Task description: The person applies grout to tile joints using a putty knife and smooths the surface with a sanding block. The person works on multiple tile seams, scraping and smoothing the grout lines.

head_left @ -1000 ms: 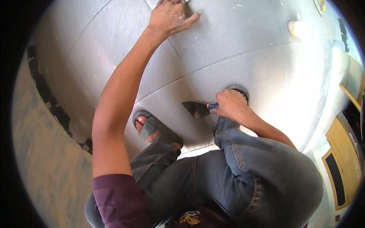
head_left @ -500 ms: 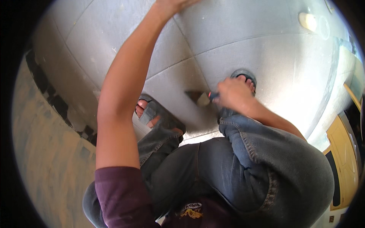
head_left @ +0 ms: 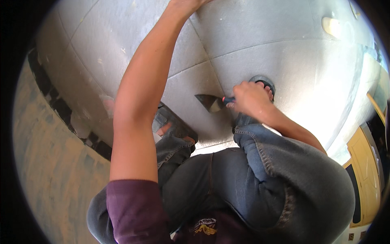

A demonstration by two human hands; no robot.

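Observation:
My right hand [head_left: 252, 97] is closed around the dark, red-tipped handle of a putty knife [head_left: 209, 102]. Its flared metal blade points left, low over the grey floor tiles [head_left: 183, 87]; whether it touches them I cannot tell. Beyond it, my left arm stretches far forward. Only the back part of my left hand [head_left: 190, 4] shows at the top edge, and its fingers are cut off from view. Part of the blade is bright and part is in shadow.
My sandalled feet stand on the tiles, the right sandal [head_left: 262, 79] just behind my right hand. A row of dark pieces [head_left: 63, 116] borders the brownish surface [head_left: 57, 175] at left. A pale oval thing [head_left: 331, 27] lies far right, and a yellowish cabinet [head_left: 365, 175] stands at right.
My left arm has shifted slightly right and now covers more of the left sandal. My right hand stays in nearly the same place, less blurred, with the blade showing more plainly.

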